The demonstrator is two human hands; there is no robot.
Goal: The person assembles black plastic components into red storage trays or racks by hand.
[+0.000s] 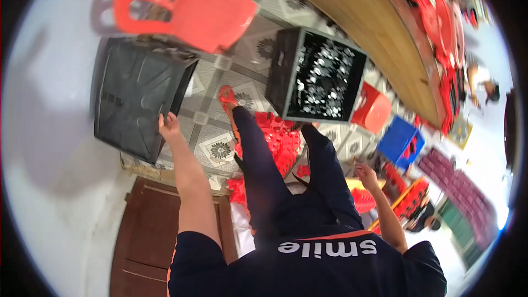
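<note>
My left hand [169, 125] is at the near right edge of a black plastic bin [132, 93], whose ribbed flat face shows. Its fingers are apart and hold nothing I can see; whether they touch the edge I cannot tell. Off to the right, my right hand [366, 175] hangs in the air with fingers loosely spread and nothing visible in them. Ahead of my legs stands a deep black crate [283, 71], with many small shiny dark pieces [327, 80] inside it.
Red moulded parts [278, 140] lie on the tiled floor between my legs. A red plastic chair [212, 8] stands ahead, beyond the bin. At the right are a wooden table [368, 14], a red stool [372, 109] and a blue crate [400, 140]. Two other people work further right.
</note>
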